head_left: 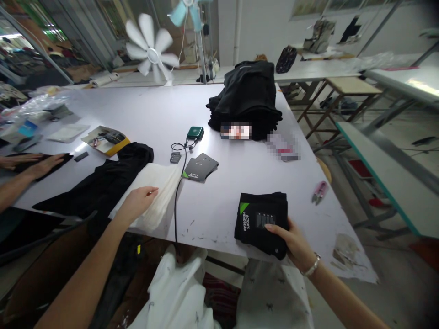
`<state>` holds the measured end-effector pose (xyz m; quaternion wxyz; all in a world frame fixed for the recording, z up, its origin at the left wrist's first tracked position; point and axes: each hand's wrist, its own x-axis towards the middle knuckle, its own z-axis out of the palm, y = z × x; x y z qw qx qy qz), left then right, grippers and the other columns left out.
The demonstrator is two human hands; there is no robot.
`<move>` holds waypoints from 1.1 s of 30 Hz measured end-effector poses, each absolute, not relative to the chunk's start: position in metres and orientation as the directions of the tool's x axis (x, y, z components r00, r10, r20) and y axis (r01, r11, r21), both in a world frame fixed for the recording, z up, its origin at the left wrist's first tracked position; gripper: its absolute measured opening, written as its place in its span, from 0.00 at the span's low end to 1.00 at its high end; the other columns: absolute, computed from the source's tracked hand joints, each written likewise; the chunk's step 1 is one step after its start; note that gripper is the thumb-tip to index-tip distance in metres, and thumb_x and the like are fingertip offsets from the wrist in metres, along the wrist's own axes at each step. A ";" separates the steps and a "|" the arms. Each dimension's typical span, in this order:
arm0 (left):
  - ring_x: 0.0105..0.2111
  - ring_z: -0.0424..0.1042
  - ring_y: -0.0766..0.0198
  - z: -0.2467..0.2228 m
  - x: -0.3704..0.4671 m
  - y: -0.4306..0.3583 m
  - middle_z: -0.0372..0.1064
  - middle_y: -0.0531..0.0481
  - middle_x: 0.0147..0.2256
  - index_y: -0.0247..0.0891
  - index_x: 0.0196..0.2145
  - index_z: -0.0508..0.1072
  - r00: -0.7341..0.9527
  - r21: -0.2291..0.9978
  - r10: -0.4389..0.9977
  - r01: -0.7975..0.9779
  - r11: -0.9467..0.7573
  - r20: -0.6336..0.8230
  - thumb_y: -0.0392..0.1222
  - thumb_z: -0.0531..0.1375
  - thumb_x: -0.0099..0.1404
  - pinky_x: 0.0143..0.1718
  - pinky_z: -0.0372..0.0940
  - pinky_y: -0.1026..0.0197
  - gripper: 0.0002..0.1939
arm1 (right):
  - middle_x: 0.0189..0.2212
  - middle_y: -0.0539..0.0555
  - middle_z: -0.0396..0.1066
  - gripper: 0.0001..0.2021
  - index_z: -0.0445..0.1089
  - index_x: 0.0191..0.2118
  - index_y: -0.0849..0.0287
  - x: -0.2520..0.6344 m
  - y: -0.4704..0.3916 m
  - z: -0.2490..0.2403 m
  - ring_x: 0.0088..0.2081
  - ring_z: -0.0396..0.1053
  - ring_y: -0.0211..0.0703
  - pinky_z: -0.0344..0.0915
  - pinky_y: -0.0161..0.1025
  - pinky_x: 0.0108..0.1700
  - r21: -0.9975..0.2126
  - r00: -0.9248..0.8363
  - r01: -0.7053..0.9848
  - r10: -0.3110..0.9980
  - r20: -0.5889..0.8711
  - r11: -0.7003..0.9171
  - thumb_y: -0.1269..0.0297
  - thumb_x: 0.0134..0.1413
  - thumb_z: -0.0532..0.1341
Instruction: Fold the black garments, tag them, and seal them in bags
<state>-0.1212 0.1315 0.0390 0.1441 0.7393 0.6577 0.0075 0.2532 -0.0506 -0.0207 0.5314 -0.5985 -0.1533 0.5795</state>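
Observation:
My right hand (297, 242) grips a folded black garment (262, 246) at its right edge, thumb on top and fingers beneath. On the garment lies a black card (252, 219) with a green corner, reading "ACTOR'S HEADGEAR". My left hand (137, 205) rests on a stack of thin white plastic bags (154, 217), its fingers pinched together at the top one. Just beyond the stack, several similar cards (202, 168) lie fanned out. Small dark labels (175, 157) sit beside them.
A tall pile of black garments (250, 91) stands at the back of the table (222, 201). Pink thread snips (319, 192) lie right. A green power bank (195, 133) trails a black cable. Left are a yellow-edged box (106, 141), black cloth (99, 183) and another person's hands (41, 167). A fan (152, 55) stands behind.

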 end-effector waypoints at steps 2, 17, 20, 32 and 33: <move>0.41 0.69 0.57 0.045 -0.120 0.133 0.72 0.46 0.37 0.36 0.35 0.75 0.130 0.185 0.973 0.978 -0.094 -0.191 0.47 0.48 0.56 0.41 0.60 0.63 0.20 | 0.36 0.51 0.72 0.31 0.62 0.47 0.57 0.253 -0.049 -0.020 0.35 0.70 0.45 0.70 0.39 0.36 -0.813 0.271 -0.435 0.806 -0.527 -0.386 0.65 0.32 0.69; 0.35 0.69 0.58 0.047 -0.116 0.135 0.72 0.47 0.32 0.38 0.29 0.74 0.064 0.009 0.981 0.998 -0.063 -0.181 0.49 0.49 0.55 0.31 0.56 0.65 0.17 | 0.37 0.54 0.72 0.33 0.61 0.50 0.58 0.254 -0.048 -0.021 0.37 0.70 0.50 0.70 0.43 0.36 -0.829 0.280 -0.416 0.815 -0.508 -0.374 0.64 0.31 0.69; 0.31 0.69 0.60 0.050 -0.115 0.134 0.71 0.49 0.28 0.38 0.26 0.71 0.048 0.029 0.987 0.999 -0.044 -0.152 0.49 0.51 0.53 0.29 0.56 0.66 0.14 | 0.36 0.54 0.72 0.32 0.62 0.48 0.59 0.254 -0.048 -0.019 0.37 0.70 0.50 0.70 0.44 0.37 -0.831 0.285 -0.404 0.811 -0.511 -0.381 0.64 0.31 0.69; 0.34 0.70 0.58 0.052 -0.119 0.136 0.73 0.48 0.30 0.37 0.29 0.75 0.096 0.196 0.973 0.979 -0.055 -0.209 0.55 0.49 0.56 0.32 0.59 0.64 0.22 | 0.37 0.53 0.72 0.27 0.62 0.45 0.58 0.255 -0.050 -0.021 0.37 0.70 0.49 0.70 0.44 0.38 -0.824 0.272 -0.400 0.807 -0.525 -0.401 0.64 0.33 0.69; 0.33 0.70 0.58 0.052 -0.121 0.137 0.73 0.48 0.31 0.36 0.30 0.76 0.090 0.230 0.968 0.972 -0.035 -0.232 0.55 0.48 0.56 0.32 0.60 0.65 0.23 | 0.37 0.53 0.72 0.27 0.62 0.44 0.58 0.254 -0.050 -0.021 0.37 0.70 0.49 0.70 0.44 0.38 -0.823 0.274 -0.401 0.805 -0.527 -0.403 0.64 0.33 0.69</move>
